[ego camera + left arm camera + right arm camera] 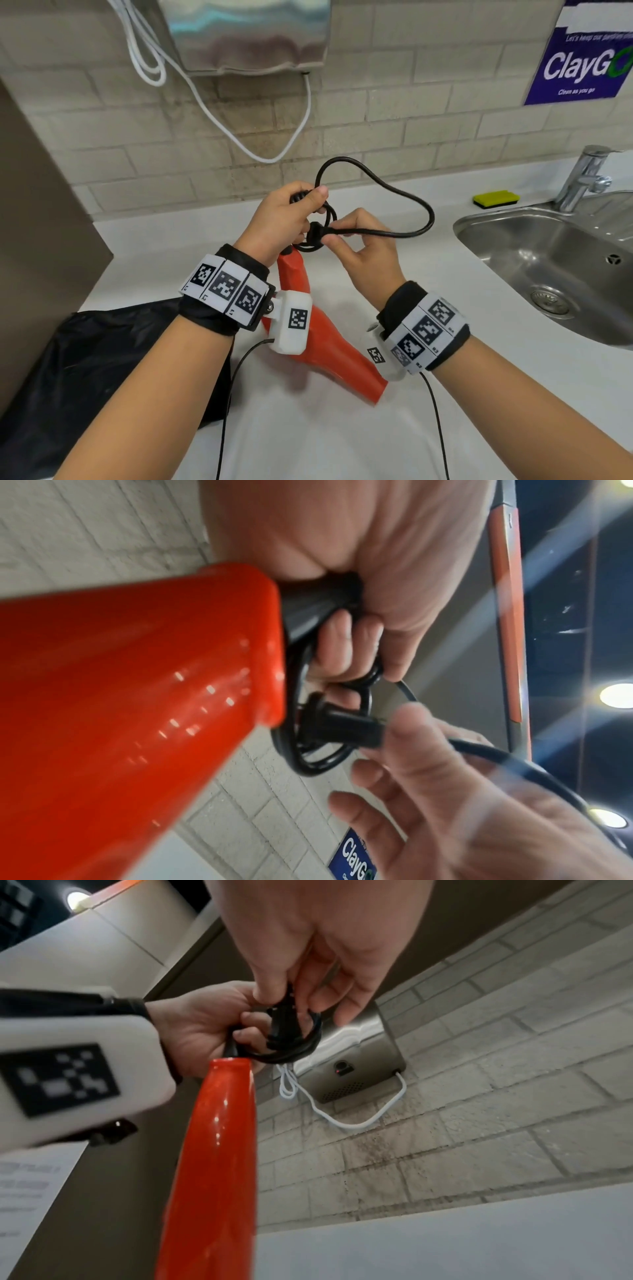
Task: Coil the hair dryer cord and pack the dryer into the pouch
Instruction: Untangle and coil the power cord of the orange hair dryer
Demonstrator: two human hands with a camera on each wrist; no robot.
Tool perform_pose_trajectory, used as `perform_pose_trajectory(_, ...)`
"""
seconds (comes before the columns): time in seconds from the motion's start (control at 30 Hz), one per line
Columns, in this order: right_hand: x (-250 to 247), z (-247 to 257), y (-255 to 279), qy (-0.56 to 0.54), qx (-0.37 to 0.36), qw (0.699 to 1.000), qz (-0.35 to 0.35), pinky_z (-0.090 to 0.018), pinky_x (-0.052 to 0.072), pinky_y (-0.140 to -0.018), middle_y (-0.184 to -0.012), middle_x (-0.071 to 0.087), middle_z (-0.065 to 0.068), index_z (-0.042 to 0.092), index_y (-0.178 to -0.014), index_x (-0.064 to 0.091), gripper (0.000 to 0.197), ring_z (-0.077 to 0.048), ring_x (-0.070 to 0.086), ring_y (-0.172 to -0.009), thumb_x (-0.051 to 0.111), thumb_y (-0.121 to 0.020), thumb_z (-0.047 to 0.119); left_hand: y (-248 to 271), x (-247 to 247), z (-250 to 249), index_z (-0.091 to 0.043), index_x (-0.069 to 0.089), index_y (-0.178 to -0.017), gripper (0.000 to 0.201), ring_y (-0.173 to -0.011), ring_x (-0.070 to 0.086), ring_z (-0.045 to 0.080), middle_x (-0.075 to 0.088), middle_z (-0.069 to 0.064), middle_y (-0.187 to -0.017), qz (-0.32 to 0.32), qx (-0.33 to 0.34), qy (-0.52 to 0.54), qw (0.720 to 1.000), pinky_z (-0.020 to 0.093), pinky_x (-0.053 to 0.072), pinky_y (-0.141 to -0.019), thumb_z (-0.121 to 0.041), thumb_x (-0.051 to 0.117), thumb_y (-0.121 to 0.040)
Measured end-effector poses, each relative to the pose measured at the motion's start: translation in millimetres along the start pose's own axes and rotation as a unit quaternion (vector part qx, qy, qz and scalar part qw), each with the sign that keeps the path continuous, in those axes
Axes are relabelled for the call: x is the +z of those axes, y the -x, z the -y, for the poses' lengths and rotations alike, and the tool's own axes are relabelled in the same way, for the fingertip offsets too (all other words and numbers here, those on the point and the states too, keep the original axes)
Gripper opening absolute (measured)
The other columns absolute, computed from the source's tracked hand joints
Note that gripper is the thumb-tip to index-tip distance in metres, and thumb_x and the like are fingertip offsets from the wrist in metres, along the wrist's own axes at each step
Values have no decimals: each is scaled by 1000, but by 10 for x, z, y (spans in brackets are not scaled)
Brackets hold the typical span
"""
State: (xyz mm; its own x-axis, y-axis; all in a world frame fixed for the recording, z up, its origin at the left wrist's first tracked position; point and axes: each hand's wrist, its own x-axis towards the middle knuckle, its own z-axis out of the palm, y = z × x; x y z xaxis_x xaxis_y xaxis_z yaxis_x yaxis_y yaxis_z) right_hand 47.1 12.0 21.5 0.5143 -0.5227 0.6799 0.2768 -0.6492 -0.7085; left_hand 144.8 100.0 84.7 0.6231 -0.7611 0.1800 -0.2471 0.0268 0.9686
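A red hair dryer (pixel 329 346) hangs tilted over the white counter, its handle end up. My left hand (pixel 291 219) grips small coils of the black cord (pixel 394 192) at the top of the handle (pixel 301 615). My right hand (pixel 356 236) pinches the black plug (pixel 313 231) and pokes it into the coils (pixel 318 761). A large loose loop of cord arcs up and to the right. The red dryer (pixel 212 1164) and the plug (pixel 284 1015) also show in the right wrist view. A black pouch (pixel 102 359) lies flat at the lower left.
A steel sink (pixel 555 260) with a tap (pixel 582 178) sits at the right, a yellow sponge (pixel 496 198) behind it. A steel wall unit (pixel 246 34) with a white cable (pixel 260 150) hangs on the tiled wall. A brown panel bounds the left.
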Motion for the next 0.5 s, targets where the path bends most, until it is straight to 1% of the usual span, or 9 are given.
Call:
perform_pose_trajectory(0.03,18,10,-6,25,-16,1000,-1,-23,45,-75,-76,53,3,2,-79,60,13,-12,52,-78,66,-76,12,11,5,-8,-17,60,-91,14,-34,32,0,58,-3,-77,9,0,-2,1000,13,27,-36,-29,53,-92)
perform_pose_trajectory(0.1,68,6,-39,48,-41,998,-31,-16,40,-74,-79,45,7,3,-75,56,14,-5,48,-81,69,-73,8,34,26,-29,-18,62,-90,14,-35,30,1,58,-2,-75,34,-2,8,999,13,25,-37,-26,51,-92)
perform_pose_trajectory(0.13,90,-8,-66,45,-41,997,-53,-13,39,-75,-81,41,9,8,-75,52,18,1,47,-83,70,-72,5,43,37,-41,-18,62,-88,15,-35,29,1,57,-1,-72,48,-5,17,999,14,23,-37,-25,50,-93)
perform_pose_trajectory(0.17,111,-17,-98,26,-33,997,-66,-13,41,-77,-83,40,9,14,-77,47,26,2,48,-85,70,-71,1,49,41,-47,-18,62,-87,15,-35,27,2,56,-2,-69,60,-5,22,998,15,21,-37,-23,50,-93)
perform_pose_trajectory(0.2,129,-22,-129,-6,-15,997,-69,-16,44,-77,-86,42,8,18,-81,42,33,-3,52,-86,67,-74,-1,54,42,-52,-18,63,-86,16,-36,27,2,56,-3,-66,68,-3,22,997,15,20,-38,-23,50,-93)
perform_pose_trajectory(0.27,159,-7,-190,-55,42,997,-37,-21,51,-69,-88,48,10,22,-93,39,35,-7,59,-77,59,-80,-4,66,36,-54,-18,63,-85,11,-36,29,1,56,-8,-60,78,10,10,997,14,22,-37,-22,54,-91)
perform_pose_trajectory(0.33,173,0,-237,-36,77,996,12,-19,50,-62,-83,53,11,12,-107,41,32,1,59,-67,52,-83,-6,74,27,-48,-18,63,-89,7,-37,31,1,55,-6,-59,85,21,4,996,13,25,-38,-19,56,-89)
perform_pose_trajectory(0.4,171,4,-247,-25,80,995,57,-14,47,-57,-75,54,9,6,-118,38,34,2,57,-61,46,-86,-5,70,17,-42,-19,64,-97,12,-38,30,1,52,-6,-58,85,20,15,996,13,25,-37,-16,55,-90)
perform_pose_trajectory(0.5,98,-69,-167,25,78,991,101,-13,38,-51,-66,51,7,13,-125,36,38,-8,49,-55,50,-90,14,58,1,-48,-15,63,-103,17,-37,27,2,49,-3,-64,75,5,25,997,13,23,-36,-20,50,-93)
